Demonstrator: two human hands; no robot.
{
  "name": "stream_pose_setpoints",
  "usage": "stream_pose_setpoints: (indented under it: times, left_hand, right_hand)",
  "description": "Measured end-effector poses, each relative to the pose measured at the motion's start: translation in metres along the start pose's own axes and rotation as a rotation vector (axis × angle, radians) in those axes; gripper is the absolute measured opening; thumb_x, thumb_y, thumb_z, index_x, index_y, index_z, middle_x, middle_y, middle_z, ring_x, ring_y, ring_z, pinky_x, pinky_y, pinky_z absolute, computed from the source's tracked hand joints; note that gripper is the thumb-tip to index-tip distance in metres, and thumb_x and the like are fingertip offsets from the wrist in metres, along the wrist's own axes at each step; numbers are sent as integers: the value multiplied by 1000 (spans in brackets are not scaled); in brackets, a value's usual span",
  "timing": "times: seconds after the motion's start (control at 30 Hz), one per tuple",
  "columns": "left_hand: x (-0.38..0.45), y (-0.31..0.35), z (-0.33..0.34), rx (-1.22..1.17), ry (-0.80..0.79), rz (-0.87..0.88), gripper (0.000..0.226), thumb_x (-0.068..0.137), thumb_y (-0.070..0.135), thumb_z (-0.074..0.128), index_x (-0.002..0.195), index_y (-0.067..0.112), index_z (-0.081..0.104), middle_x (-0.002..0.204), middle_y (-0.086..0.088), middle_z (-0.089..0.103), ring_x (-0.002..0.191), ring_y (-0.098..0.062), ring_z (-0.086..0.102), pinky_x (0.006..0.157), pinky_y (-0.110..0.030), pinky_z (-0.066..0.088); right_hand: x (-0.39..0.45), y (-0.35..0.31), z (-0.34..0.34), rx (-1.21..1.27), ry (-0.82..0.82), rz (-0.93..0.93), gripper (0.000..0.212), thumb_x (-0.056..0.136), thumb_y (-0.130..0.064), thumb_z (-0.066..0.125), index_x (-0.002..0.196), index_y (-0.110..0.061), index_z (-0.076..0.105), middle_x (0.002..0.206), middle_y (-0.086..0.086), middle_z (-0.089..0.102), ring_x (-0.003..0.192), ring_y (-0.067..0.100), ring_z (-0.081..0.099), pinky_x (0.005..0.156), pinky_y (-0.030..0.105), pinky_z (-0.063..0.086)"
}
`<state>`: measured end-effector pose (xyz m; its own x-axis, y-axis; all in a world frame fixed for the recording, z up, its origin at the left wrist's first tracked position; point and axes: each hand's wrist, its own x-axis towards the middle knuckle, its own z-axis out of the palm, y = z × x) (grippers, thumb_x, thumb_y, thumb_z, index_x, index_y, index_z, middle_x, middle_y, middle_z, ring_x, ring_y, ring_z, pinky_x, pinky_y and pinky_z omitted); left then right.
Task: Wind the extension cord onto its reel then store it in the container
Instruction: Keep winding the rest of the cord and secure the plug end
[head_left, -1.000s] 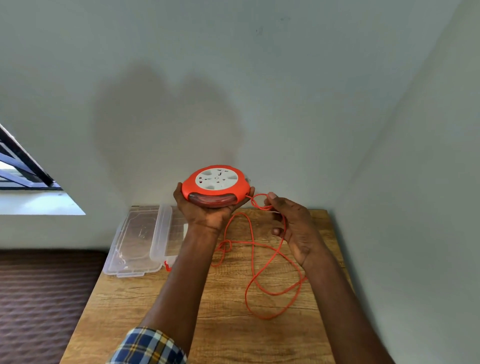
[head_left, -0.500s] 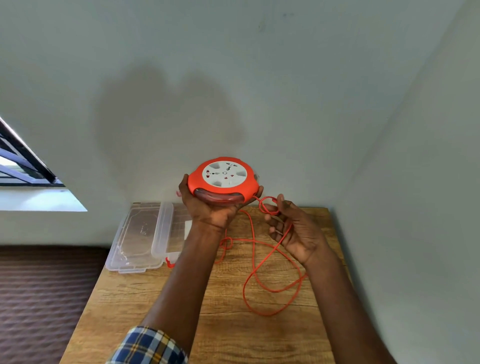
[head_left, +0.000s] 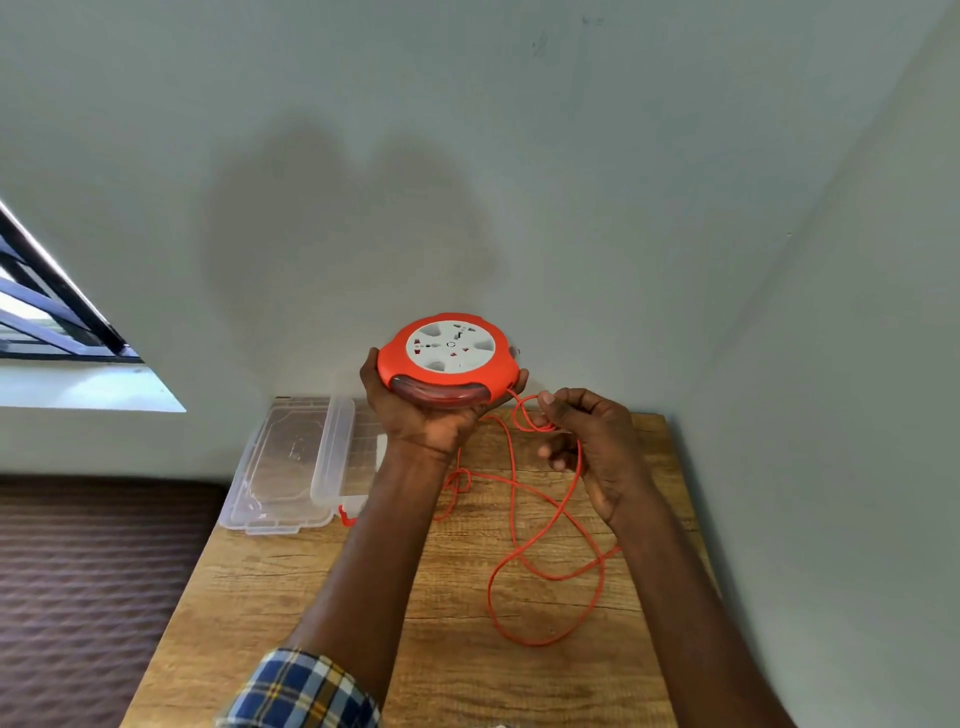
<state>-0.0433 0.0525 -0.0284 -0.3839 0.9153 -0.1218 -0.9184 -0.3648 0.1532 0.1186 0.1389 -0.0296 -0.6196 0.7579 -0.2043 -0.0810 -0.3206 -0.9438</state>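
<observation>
The reel (head_left: 448, 358) looks like smooth plastic, orange with a white matt face and a darker glossy band on its side. The cord (head_left: 545, 571) has a thin orange plastic skin. The container (head_left: 291, 462) is clear glossy plastic. The table (head_left: 291, 587) shows matt wood grain. The sleeve (head_left: 301, 691) is checked cloth. The wall (head_left: 467, 156) is matt painted.

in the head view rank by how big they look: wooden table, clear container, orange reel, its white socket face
1. wooden table, largest by far.
2. clear container, lying open and partly hidden behind the left forearm.
3. orange reel, held up nearer the camera, so its true size against the container is unsure.
4. white socket face.
</observation>
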Motion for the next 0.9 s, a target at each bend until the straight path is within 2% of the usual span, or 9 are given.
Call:
stream_pose_setpoints:
  times: [0.1,0.2,0.37,0.47,0.53,0.63,0.7,0.77,0.9]
  left_hand:
    - [2,-2,0,-2,-2,-20,95,89,77,39,157,12,45,158,-34,43,140,-64,39,99,-85,36]
    - [4,0,-1,-20,-46,-25,95,89,77,37,157,12,44,158,-35,41,139,-67,37,100,-87,31]
    - [5,10,-5,-95,-45,14,95,89,75,38,159,12,41,159,-36,39,145,-67,28,108,-83,24]
    - [5,16,-7,-122,-19,76,92,89,73,39,159,14,42,158,-35,41,145,-66,30,105,-87,29]
    - [4,18,-7,-129,-8,113,90,89,73,40,158,14,44,156,-35,45,141,-66,35,96,-91,31]
    - [4,17,-5,-152,38,181,91,87,73,39,155,13,47,151,-35,50,135,-66,43,92,-91,36]
    - [5,17,-5,-160,105,230,92,86,75,38,153,14,50,151,-34,50,136,-64,44,96,-88,37]
    - [6,17,-7,-151,147,267,91,86,76,37,152,14,51,151,-33,52,136,-63,44,97,-87,37]
    - [5,19,-9,-86,171,312,90,87,76,35,152,16,51,150,-31,53,136,-61,47,87,-91,39]
  right_hand:
    - [2,2,-2,-157,103,-92,20,94,-18,74,94,-5,60,65,14,67,40,21,63,35,22,40]
    - [3,6,-10,-56,11,-39,21,97,-21,70,116,-13,69,67,12,65,42,17,58,37,20,36]
    - [13,18,-27,138,99,119,15,102,-18,61,101,-6,70,60,5,57,37,6,44,33,16,25]
    - [15,29,-36,-334,312,32,23,104,-24,60,86,-13,70,53,0,62,39,11,53,42,21,35]
    - [17,34,-45,-876,378,-33,28,101,-32,61,83,-16,74,65,1,72,62,19,69,57,28,45]
    - [19,35,-47,-1172,215,-51,18,98,-26,61,96,-20,78,91,4,78,90,28,72,77,36,55]
    - [19,37,-40,-1015,38,-109,21,97,-13,57,104,-24,74,89,-3,74,83,22,70,79,36,57]
    - [15,36,-32,-882,-81,-186,32,98,-13,54,107,-41,67,78,-10,64,68,8,59,66,25,49]
    - [8,32,-16,-952,-186,-315,9,93,-57,61,90,-50,66,70,-5,57,59,3,49,56,19,38]
